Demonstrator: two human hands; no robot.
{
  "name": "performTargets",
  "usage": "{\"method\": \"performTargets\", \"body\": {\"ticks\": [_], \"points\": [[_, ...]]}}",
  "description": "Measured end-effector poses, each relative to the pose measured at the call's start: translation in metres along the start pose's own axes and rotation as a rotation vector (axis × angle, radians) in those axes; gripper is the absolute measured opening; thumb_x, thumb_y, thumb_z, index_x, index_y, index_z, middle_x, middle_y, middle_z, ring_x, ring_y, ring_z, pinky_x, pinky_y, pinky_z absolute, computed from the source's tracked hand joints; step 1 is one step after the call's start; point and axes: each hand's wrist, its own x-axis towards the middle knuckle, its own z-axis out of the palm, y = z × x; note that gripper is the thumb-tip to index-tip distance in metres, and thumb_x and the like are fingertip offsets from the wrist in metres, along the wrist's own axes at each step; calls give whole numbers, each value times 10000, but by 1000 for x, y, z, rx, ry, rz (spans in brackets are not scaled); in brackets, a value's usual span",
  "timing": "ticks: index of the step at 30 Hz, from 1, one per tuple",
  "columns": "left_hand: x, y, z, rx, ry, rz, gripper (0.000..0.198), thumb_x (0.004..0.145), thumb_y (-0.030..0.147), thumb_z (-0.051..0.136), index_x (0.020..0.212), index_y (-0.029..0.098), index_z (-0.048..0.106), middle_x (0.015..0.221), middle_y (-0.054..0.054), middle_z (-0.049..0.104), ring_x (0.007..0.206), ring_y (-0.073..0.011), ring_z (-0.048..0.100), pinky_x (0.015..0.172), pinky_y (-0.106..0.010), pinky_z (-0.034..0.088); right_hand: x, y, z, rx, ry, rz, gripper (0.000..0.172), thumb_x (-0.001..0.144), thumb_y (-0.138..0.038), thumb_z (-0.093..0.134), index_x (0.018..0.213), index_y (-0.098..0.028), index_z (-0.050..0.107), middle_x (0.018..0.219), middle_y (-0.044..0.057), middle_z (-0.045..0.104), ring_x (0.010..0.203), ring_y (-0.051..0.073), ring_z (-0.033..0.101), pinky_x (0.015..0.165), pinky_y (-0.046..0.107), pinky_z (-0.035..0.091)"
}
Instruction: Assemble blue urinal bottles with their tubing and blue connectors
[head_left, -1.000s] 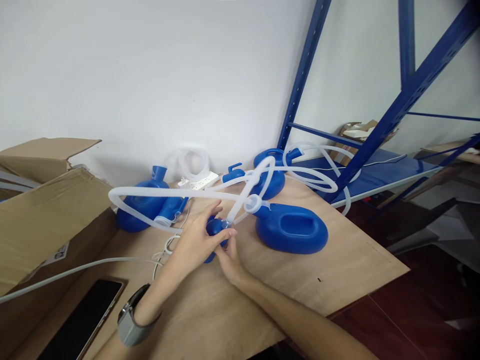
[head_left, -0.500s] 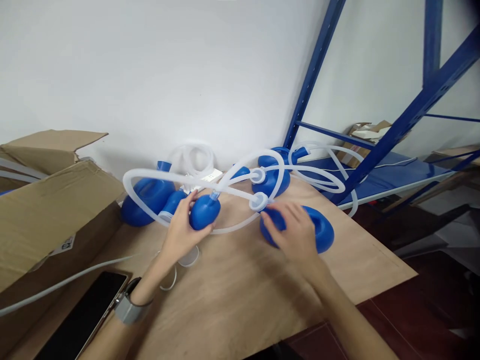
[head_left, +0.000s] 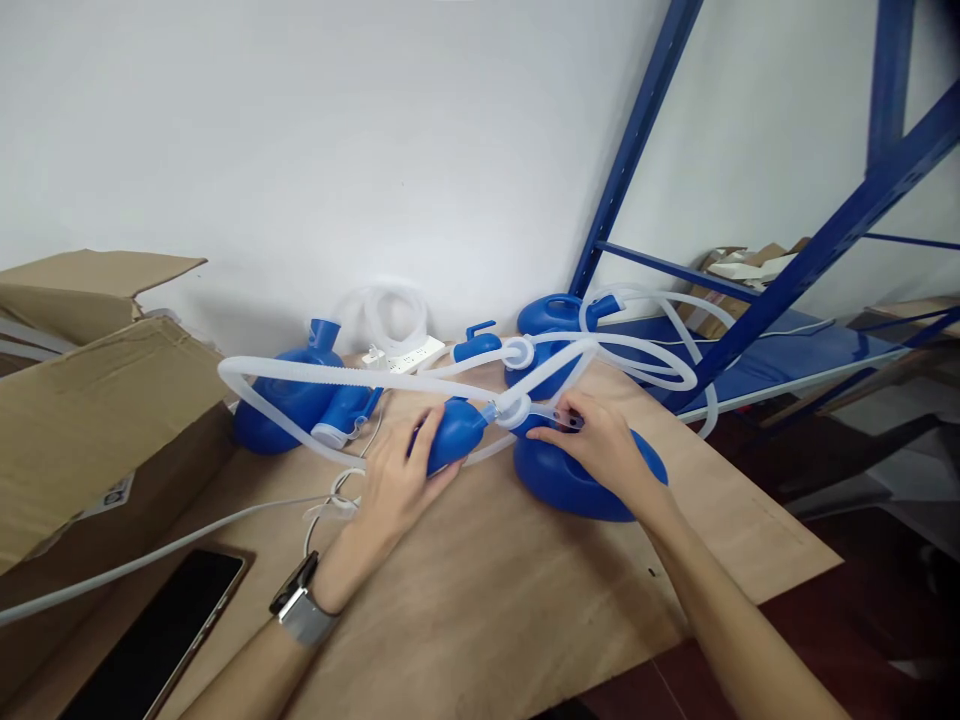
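Two light-looking, probably stiff, slick pieces: blue cup (head_left: 456,436) in left hand (head_left: 401,468), fingers curled round it, just left of blue bottle (head_left: 574,490) on desk (head_left: 487,600). Right hand (head_left: 600,442), fingers part open at bottle neck, firm hold unclear. I'd grip cup body, bottle neck.

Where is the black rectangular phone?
Head view, lower left: the phone lies on the brown wooden tabletop, between the brown cardboard box and the grey-banded watch.
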Motion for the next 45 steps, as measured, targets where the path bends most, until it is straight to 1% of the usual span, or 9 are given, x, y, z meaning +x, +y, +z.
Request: {"method": "performTargets", "body": {"ticks": [2,5,8,11,15,24,29,37,45], "points": [[-2,1,-1,26,-39,60,625,972,385,666,1526,220,429,1344,-173,670,1176,-346,704,962,-455,593,-1,-1,-5,-2,-29,-29,425,925,-561,704,744,-245,486,731,-2,591,639,186,566,589,318,403],[2,1,-8,22,-63,88,646,972,388,662,1541,218,407,1362,-179,663,1189,-353,701,950,-454,599,3,-6,-18,19,-173,-58,289,934,-514,704,960,-240,616,947,37,695,693,193,629,624,322,454],[12,-4,-20,19,-41,87,723,945,391,699,1569,233,370,1391,-175,647,1218,-367,685,961,-472,600,13,-12,-30,36,-351,-62,396,950,-497,686,1270,-272,627,1041,50,744,743,217,687,682,345,510],[21,-13,-35,23,-23,137,763,935,375,713,1590,268,337,1390,-160,647,1208,-358,692,901,-441,623,24,-15,-31,62,-447,-171,447,991,-484,634,1401,-308,602,1228,72,727,978,265,725,860,401,548],[30,-22,-52,18,-44,254,744,946,385,709,1583,264,344,1372,-163,655,1176,-330,712,874,-396,632,30,-10,-18,217,-495,-207,413,1012,-466,599,1370,-260,611,1306,81,712,1177,284,687,997,420,533],[38,-25,-57,-3,-51,364,671,959,377,691,1548,214,416,1346,-179,677,1147,-330,726,860,-409,644,39,-3,-14,150,-576,-172,359,991,-539,604,1133,-223,696,1038,91,767,969,308,714,889,418,548],[34,-24,-49,8,-109,341,633,969,411,661,1533,222,442,1359,-166,675,1137,-336,727,852,-418,639,36,-5,-17,97,-572,-163,319,991,-509,610,1078,-225,727,1052,90,758,963,300,697,888,412,546],[21,-14,-26,0,-394,151,610,906,328,699,1470,213,498,1301,-157,684,1141,-361,698,904,-467,601,33,-18,-22,248,-651,-183,366,1036,-498,553,1342,-326,654,1265,22,751,1152,289,693,1012,392,514],[24,9,-36,-135,-775,47,858,778,437,819,1543,318,450,1472,-113,568,1223,-387,655,950,-519,578,27,-8,-14,221,-540,-201,346,1016,-350,578,1352,-307,649,1289,44,746,1139,282,716,1039,452,531]]}}
